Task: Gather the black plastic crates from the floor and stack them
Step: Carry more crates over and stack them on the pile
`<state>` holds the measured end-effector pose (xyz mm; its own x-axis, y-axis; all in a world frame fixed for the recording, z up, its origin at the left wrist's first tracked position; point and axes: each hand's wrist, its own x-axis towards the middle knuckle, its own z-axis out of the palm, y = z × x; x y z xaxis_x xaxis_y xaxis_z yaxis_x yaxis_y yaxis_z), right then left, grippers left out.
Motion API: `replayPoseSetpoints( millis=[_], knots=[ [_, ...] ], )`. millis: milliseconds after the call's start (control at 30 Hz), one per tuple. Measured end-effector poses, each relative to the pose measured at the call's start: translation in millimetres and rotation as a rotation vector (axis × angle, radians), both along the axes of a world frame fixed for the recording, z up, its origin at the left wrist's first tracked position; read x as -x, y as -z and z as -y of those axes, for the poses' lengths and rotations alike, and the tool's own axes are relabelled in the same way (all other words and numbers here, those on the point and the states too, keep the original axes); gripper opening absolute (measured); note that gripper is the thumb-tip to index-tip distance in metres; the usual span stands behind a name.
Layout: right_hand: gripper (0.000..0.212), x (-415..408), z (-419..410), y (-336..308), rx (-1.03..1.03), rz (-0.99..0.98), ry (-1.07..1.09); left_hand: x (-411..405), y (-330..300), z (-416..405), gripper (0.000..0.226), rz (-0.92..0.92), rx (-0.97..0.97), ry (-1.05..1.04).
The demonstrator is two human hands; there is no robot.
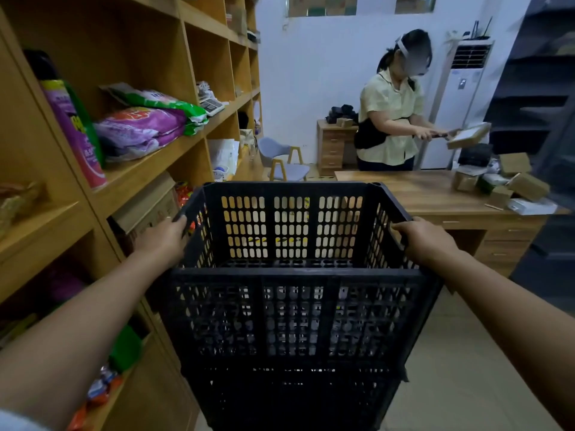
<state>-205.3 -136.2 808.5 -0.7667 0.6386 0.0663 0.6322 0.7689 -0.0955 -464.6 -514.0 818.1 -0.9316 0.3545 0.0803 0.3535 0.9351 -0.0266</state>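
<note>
Head view looks down on a black plastic crate (pixel 292 231) held upright with its open mouth facing up, at the top of a stack of like black crates (pixel 289 393) that drops out of sight at the bottom edge. Its long axis runs away from the wearer, the far perforated wall toward the tabletop (pixel 417 194) beyond. The left hand (pixel 163 236) closes its grip on the left rim, fingers (pixel 179 220) curled over the top edge. The right hand (pixel 424 236) is clamped on the right rim in the same way, fingers hooked over the edge into the crate. Both forearms reach forward, one on each side of the stack.

Just to the left stands a wooden shelf unit (pixel 149 169) carrying a purple bag (pixel 140 129), a green bag (pixel 168 104) and a spray can (pixel 77 132). Across the tabletop a second person (pixel 389 119) in a pale shirt handles a flat cardboard box (pixel 468 135); small cardboard boxes (pixel 522 178) lie at the right end of the tabletop.
</note>
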Motion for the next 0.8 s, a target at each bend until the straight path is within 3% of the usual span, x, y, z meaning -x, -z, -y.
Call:
replayPoseSetpoints(
  millis=[467,800],
  knots=[
    [0.048,-17.9,5.4,-1.3,-0.016,-0.06,0.002,-5.5,19.2,6.0,0.083,0.029,-0.003,0.024],
    [0.06,-13.5,6.8,6.3,-0.017,-0.025,0.012,2.9,16.9,5.7,0.082,0.019,-0.004,0.04]
  ],
)
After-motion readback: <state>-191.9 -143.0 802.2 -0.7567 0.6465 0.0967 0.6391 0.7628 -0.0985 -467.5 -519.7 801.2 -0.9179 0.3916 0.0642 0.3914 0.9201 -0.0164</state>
